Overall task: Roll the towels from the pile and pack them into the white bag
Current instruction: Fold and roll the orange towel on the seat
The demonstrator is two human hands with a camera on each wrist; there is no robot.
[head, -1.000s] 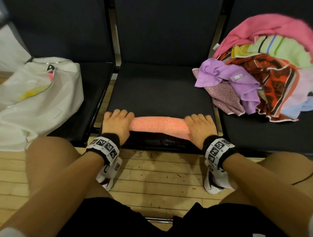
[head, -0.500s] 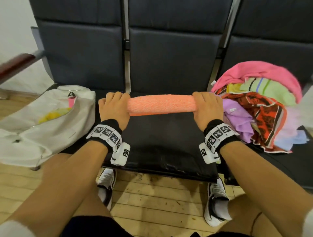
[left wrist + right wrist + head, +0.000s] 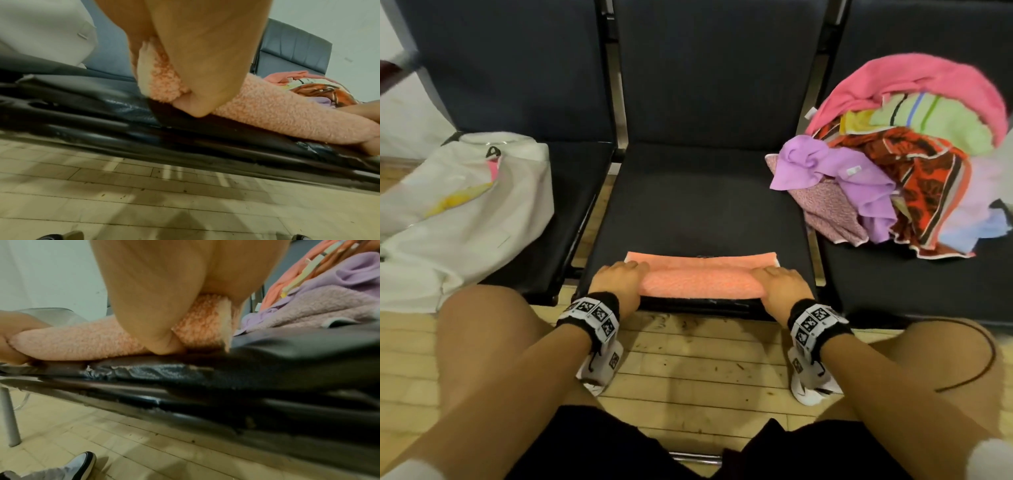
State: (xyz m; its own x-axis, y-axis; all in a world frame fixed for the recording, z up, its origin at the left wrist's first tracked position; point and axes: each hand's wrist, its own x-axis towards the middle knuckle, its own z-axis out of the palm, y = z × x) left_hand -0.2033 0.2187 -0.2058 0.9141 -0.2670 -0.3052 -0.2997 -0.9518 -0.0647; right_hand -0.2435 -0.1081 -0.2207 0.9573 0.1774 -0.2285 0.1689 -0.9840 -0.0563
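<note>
An orange towel point(image 3: 698, 281) lies along the front edge of the middle black seat point(image 3: 698, 205), rolled up nearest me, with a flat strip still showing beyond the roll. My left hand point(image 3: 616, 281) grips its left end and my right hand point(image 3: 780, 284) its right end. In the left wrist view, the left hand point(image 3: 195, 65) has its thumb tucked under the fuzzy roll point(image 3: 267, 110). The right hand point(image 3: 154, 305) grips the roll point(image 3: 82, 340) the same way. The white bag point(image 3: 465, 212) slumps on the left seat. The towel pile point(image 3: 893, 164) sits on the right seat.
Three dark seats stand in a row with upright backrests behind. A purple towel point(image 3: 825, 164) spills from the pile toward the middle seat. My knees and white shoes point(image 3: 599, 370) are over the wooden floor point(image 3: 705, 370) in front of the seats.
Half a second ago both hands held the tight roll farther back over the seat. Now it is at the front edge, with a flat strip showing beyond it.
</note>
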